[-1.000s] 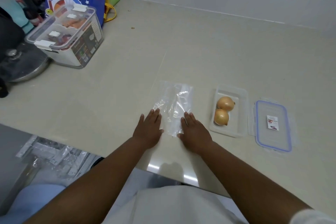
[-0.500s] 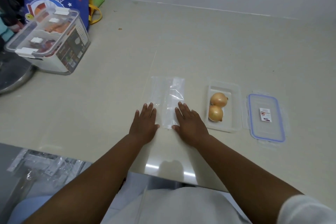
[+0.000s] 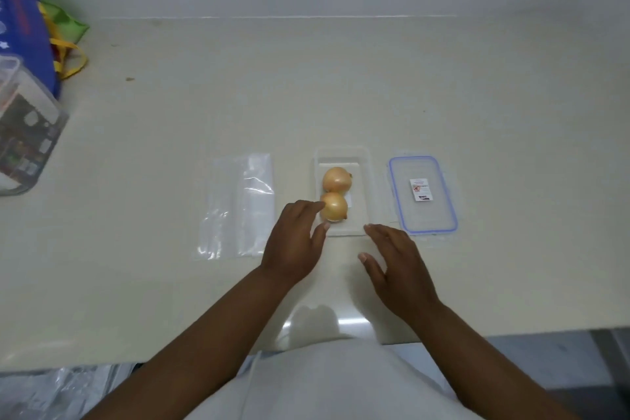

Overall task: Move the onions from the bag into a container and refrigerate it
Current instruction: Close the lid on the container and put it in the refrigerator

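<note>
Two yellow onions, a far onion (image 3: 336,179) and a near onion (image 3: 334,210), lie in a clear rectangular container (image 3: 364,187) on the beige counter. Its blue-rimmed lid (image 3: 422,195) lies flat just right of it. An empty clear plastic bag (image 3: 238,208) lies flattened to the left. My left hand (image 3: 294,245) is open at the container's near left corner, fingertips by the near onion. My right hand (image 3: 395,266) is open just in front of the container's near right corner. Neither hand holds anything.
A clear lidded storage box (image 3: 24,140) stands at the left edge, with a blue printed bag (image 3: 20,20) and a green-and-yellow bag (image 3: 66,41) behind it. The white wall runs along the counter's back. The counter's front edge is close to my body.
Both hands have left the flattened bag and moved right to the container's near corners. The view has swung right.
</note>
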